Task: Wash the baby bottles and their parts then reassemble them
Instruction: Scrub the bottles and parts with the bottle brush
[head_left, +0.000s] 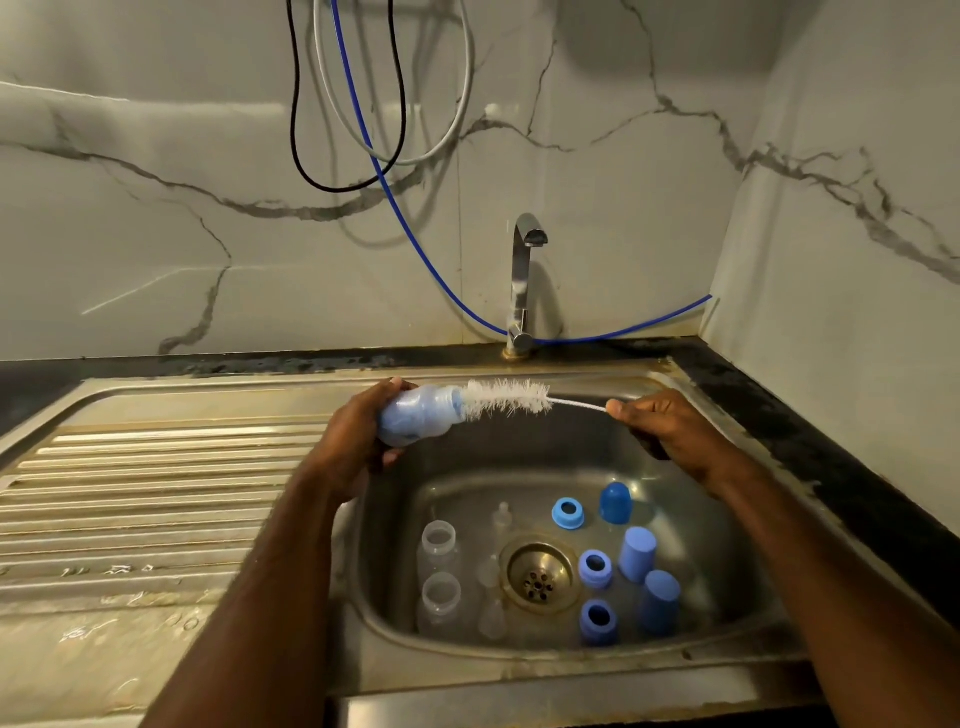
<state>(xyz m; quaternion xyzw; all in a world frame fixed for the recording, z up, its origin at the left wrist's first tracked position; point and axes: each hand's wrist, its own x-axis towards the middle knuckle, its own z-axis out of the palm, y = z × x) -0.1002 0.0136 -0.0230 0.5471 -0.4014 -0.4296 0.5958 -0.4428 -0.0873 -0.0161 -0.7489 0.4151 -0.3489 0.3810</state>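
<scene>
We see a pale blue plastic baby bottle (421, 415) held sideways above the basin, a white bristle brush (506, 398) at its mouth. In the basin, two clear bottles (439, 545) stand upright at the left, clear teats (492, 618) beside them, three blue rings (568, 513) and three blue caps (637, 554) at the right.

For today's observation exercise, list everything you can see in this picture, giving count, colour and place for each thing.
bottle: 1, blue-looking, in left hand
bottle brush: 1, white, tip in bottle mouth
clear bottles: 2, basin left
clear teats: about 3, hard to count, beside drain
rings: 3, blue, basin right
caps: 3, blue, basin right
sink: 1, steel
tap: 1, chrome, behind basin
cables: several, on wall
left hand: grips bottle
right hand: pinches brush wire
</scene>
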